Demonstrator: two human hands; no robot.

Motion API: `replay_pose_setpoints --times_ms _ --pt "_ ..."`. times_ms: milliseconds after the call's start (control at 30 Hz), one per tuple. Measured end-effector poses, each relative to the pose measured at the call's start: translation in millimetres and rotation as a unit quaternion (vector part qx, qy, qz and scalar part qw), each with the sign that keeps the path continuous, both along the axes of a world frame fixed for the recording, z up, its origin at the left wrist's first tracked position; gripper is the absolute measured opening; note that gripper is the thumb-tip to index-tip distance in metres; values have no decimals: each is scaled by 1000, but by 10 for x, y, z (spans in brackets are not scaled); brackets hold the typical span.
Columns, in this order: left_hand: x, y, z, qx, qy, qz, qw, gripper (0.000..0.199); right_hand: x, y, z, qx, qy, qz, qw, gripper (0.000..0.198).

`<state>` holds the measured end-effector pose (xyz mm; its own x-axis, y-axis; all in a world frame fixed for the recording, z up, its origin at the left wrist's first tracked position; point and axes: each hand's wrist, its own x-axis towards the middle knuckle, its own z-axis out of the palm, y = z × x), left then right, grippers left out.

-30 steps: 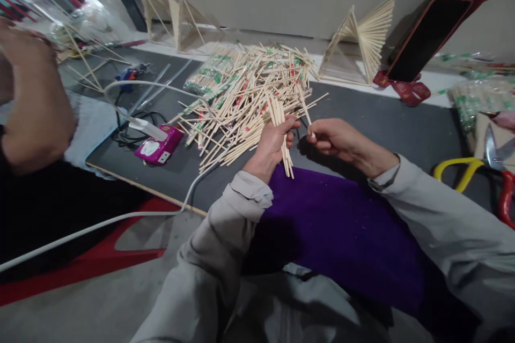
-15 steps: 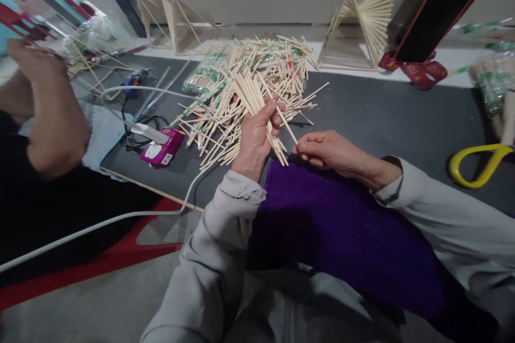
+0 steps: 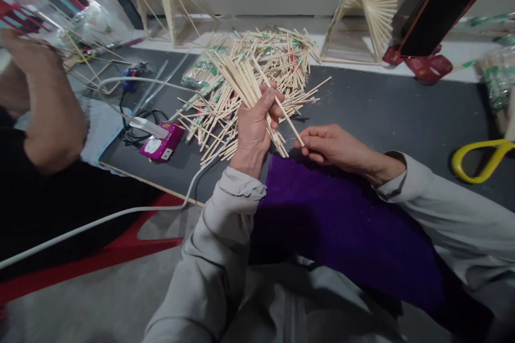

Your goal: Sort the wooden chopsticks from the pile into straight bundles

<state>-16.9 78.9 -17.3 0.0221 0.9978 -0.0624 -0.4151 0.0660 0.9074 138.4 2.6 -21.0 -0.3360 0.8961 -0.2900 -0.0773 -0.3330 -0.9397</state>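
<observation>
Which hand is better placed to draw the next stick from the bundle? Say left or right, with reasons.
Right, probably. The right hand already pinches one stick's lower end, while the left hand is wrapped around the bundle.

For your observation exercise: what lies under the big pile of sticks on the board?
Under the stick pile lie clear packets of sticks with green print, poking out at its left edge, and the dark board. Whatever else lies beneath the middle is covered by sticks.

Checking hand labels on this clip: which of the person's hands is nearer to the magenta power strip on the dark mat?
Left. The left hand, gripping a bundle of sticks, is just right of the magenta power strip. The right hand lies farther right, beyond the left hand.
</observation>
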Motion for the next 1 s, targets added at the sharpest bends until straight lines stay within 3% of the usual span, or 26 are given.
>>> replay_pose_setpoints --times_ms 233,467,833,1000 --pt "-4 -11 26 -36 5 20 999 13 63 27 -19 -33 52 15 998 13" --pt "11 -40 10 -65 5 2 998 19 42 23 -84 -29 -5 21 999 11" --pt "-10 -70 8 -19 17 -18 1000 10 57 51 -65 -65 44 61 995 9" --pt "-20 -131 35 -31 21 -16 999 23 64 57 -64 -107 43 89 989 18"
